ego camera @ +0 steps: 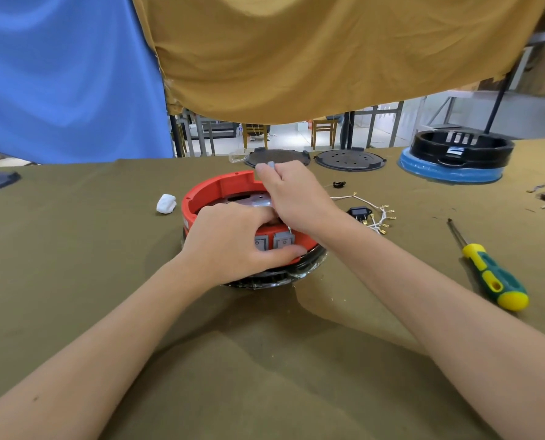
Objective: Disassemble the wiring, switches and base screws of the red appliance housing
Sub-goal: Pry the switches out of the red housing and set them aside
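Olive-brown cloth covers the table (74,265); blue and mustard sheets hang behind it. Red housing (215,190) sits mid-table on a black base. Left hand (233,239) grips its near wall, thumb under two grey rocker switches (274,242). Right hand (291,193) over the housing pinches a small grey piece. Right of the housing: white wires with brass terminals (379,217), black switch (359,212), yellow-green screwdriver (487,268). Left of it, white wad (165,203). Beyond it, two black discs.
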`<state>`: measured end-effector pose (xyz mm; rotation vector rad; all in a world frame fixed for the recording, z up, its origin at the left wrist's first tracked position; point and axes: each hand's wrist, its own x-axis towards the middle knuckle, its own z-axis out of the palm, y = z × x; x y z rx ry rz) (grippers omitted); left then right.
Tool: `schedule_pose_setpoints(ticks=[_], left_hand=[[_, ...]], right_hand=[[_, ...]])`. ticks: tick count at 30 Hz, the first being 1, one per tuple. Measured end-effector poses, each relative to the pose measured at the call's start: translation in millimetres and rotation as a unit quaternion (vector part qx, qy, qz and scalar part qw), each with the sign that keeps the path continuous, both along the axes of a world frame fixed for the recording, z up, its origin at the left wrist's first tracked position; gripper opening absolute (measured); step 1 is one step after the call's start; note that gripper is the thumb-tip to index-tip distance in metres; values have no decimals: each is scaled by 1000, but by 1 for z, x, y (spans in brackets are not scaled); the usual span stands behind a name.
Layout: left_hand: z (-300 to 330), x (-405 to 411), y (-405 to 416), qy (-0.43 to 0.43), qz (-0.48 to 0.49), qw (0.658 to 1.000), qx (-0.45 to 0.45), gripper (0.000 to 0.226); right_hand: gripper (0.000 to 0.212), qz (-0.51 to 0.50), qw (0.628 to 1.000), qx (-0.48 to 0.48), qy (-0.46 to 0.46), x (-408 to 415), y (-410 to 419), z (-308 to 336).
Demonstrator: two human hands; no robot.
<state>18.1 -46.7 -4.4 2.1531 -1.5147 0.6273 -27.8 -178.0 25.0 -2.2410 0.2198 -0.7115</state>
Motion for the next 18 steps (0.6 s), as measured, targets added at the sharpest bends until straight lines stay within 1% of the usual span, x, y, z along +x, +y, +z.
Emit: schedule_pose_setpoints(ticks=[2, 3, 6, 8, 12, 14, 18], left_hand=[[1, 0, 1, -12, -6, 1000, 1, 65], [1, 1, 1, -19, -9, 1000, 7, 65], [4, 5, 3, -50, -2, 997, 59, 67], [4, 7, 5, -68, 5, 995, 75, 65], [1, 7, 4, -63, 15, 997, 52, 60], [0, 7, 2, -62, 8, 997, 35, 62], [-3, 8, 1, -67, -6, 998, 17, 62]], right_hand=[[45, 1, 1000, -5, 3, 1, 0, 0], [46, -1, 1000, 1, -14, 0, 0, -1], [50, -30, 990, 60, -125, -7, 1, -9], [53, -34, 978, 101, -182, -12, -1, -15], [49, -22, 964, 117, -239, -17, -2, -19], [47, -22, 956, 134, -262, -18, 0, -20], [46, -33, 954, 130, -269, -21, 7, -25]])
